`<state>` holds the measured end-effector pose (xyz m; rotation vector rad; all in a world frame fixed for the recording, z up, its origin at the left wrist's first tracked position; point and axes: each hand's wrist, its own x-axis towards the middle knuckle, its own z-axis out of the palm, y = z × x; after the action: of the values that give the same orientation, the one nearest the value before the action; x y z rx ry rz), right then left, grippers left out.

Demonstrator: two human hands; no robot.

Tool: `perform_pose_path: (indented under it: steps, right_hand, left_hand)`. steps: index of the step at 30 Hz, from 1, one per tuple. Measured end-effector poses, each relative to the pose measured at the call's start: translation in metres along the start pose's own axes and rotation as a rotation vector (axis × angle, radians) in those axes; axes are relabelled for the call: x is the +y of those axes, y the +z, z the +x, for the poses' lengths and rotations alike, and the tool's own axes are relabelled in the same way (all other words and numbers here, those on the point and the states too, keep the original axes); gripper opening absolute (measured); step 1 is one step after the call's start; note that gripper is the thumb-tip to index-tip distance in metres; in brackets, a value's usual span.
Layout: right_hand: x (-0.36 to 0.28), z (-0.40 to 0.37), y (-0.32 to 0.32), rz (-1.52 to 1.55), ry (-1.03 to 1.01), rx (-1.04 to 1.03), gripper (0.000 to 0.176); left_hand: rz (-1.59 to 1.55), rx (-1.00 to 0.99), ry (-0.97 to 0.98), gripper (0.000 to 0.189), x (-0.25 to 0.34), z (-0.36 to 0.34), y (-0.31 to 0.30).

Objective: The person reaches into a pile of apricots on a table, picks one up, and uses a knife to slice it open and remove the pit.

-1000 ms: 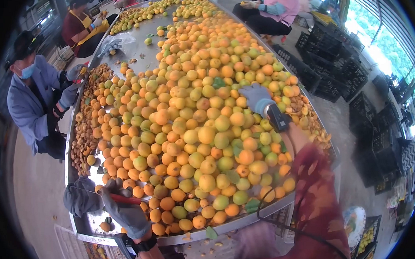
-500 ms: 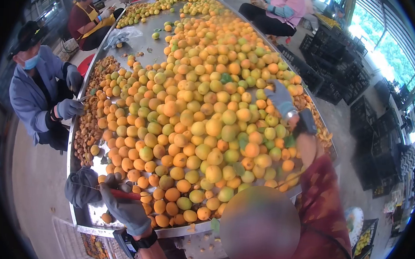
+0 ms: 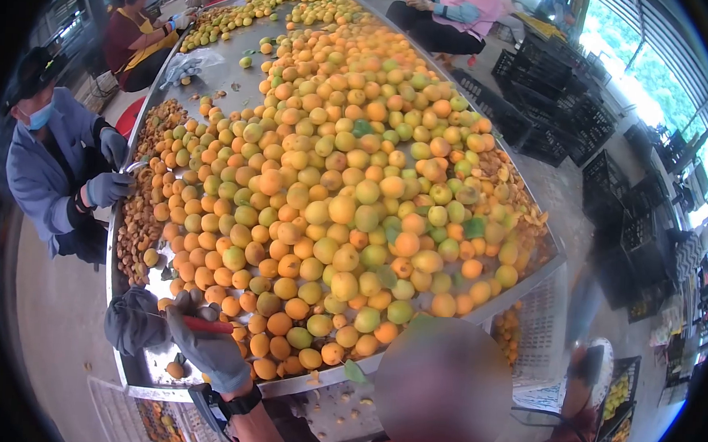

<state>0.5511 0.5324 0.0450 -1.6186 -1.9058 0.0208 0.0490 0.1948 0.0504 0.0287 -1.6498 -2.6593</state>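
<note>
My left hand (image 3: 215,354), in a grey glove, is closed around a red-handled tool (image 3: 208,325) at the near left corner of the metal table (image 3: 297,384). A thin line runs left from the grip, possibly its blade. Beside the fingers lies a bunched dark grey cloth or glove (image 3: 136,322). Orange and yellow-green apricots (image 3: 289,234) cover most of the tabletop, up against this hand. Off the table's right side is my right hand (image 3: 584,301), smeared by motion, its fingers unreadable. A dark band marks its wrist, in front of a white round object (image 3: 600,370).
A co-worker (image 3: 61,158) with gloved hands sits left, beside brown, pit-like pieces (image 3: 137,234). Other people sit farther back. Split fruit scraps (image 3: 508,181) line the right edge. A white crate (image 3: 540,327) stands below the near right corner; black crates (image 3: 553,95) are stacked right.
My right hand has left the fruit on the table's right side and swung right and down, past the edge. The view has shifted slightly. My left hand keeps its grip on the red-handled tool.
</note>
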Motion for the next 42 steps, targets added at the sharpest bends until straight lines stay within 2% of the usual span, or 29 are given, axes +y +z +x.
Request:
perform_pose_path:
  steps: [1,2,3,4,5,7,9,11,13,15,17,20,21,22,23,26,27,32,34,35,38,40,42]
  right_hand:
    - [0.014,-0.009,-0.002,-0.179,0.04,-0.183,0.024]
    - [0.036,-0.014,0.004,-0.178,0.04,-0.182,0.024]
    - [0.062,-0.015,0.017,-0.185,-0.046,-0.109,0.026]
    - [0.064,-0.014,0.024,-0.19,-0.133,-0.042,0.028]
    - [0.066,-0.011,0.029,-0.187,-0.13,-0.046,0.028]
    - [-0.003,0.011,0.029,-0.054,-0.273,0.041,0.031]
    - [-0.066,0.03,0.037,0.06,-0.185,-0.013,0.03]
    - [-0.142,0.042,0.042,0.313,-0.146,-0.157,0.028]
    - [-0.174,0.056,0.089,0.447,-0.401,-0.062,0.028]
    - [-0.219,0.063,0.114,0.444,-0.514,-0.194,0.028]
    - [-0.256,0.067,0.148,0.5,-0.684,-0.233,0.029]
    - [-0.279,0.079,0.206,0.417,-0.781,-0.316,0.029]
    - [-0.289,0.08,0.212,0.152,-0.854,-0.408,0.028]
    - [-0.295,0.083,0.217,-0.117,-0.916,-0.496,0.029]
    - [-0.298,0.086,0.226,-0.174,-0.871,-0.515,0.029]
    - [-0.291,0.1,0.218,-0.124,-0.902,-0.635,0.027]
    - [-0.286,0.099,0.215,-0.045,-0.9,-0.589,0.023]
    - [-0.271,0.099,0.195,-0.116,-1.032,-0.508,0.017]
    - [-0.27,0.103,0.199,-0.066,-0.822,-0.536,0.019]
    - [-0.272,0.105,0.202,-0.064,-0.821,-0.537,0.019]
    - [-0.283,0.109,0.22,0.03,-0.787,-0.561,0.027]
    - [-0.286,0.111,0.238,-0.192,-1.008,-0.582,0.037]
    - [-0.288,0.12,0.241,-0.113,-1.002,-0.627,0.041]
  left_hand:
    - [-0.001,-0.002,0.0,0.043,0.0,-0.001,0.002]
    - [0.016,0.006,0.007,0.044,0.0,-0.002,0.004]
    - [0.032,0.015,0.017,0.044,0.0,-0.003,0.005]
    - [0.035,0.019,0.021,0.044,0.0,-0.005,0.005]
    - [0.067,0.003,0.03,0.044,0.001,-0.006,0.004]
    - [0.099,-0.015,0.036,0.045,0.0,-0.007,0.004]
    - [0.044,0.004,0.033,0.044,0.0,-0.007,0.005]
    - [0.025,-0.013,0.029,0.044,0.0,-0.006,0.003]
    - [0.005,-0.03,0.025,0.044,-0.001,-0.004,0.002]
    - [0.042,0.042,0.033,0.042,-0.002,-0.002,0.005]
    - [0.036,0.06,0.022,0.041,0.001,-0.003,0.009]
    - [-0.001,0.052,0.013,0.04,0.001,0.001,0.006]
    - [-0.032,0.024,0.013,0.04,0.001,0.003,0.004]
    - [-0.03,0.025,0.013,0.04,0.001,0.005,0.003]
    - [-0.033,0.032,0.01,0.04,0.001,0.007,0.003]
    - [-0.027,0.047,0.008,0.039,0.003,0.009,0.002]
    - [-0.029,0.052,0.012,0.039,0.004,0.009,0.004]
    - [-0.026,0.116,0.011,0.042,0.009,0.011,0.011]
    - [-0.039,0.116,-0.004,0.042,0.008,0.012,0.007]
    - [-0.051,0.079,0.006,0.039,0.006,0.013,0.003]
    - [-0.059,0.05,0.014,0.038,0.002,0.014,0.0]
    - [-0.056,0.062,0.012,0.038,0.001,0.013,0.0]
    - [-0.037,0.012,0.015,0.038,0.0,0.011,0.001]
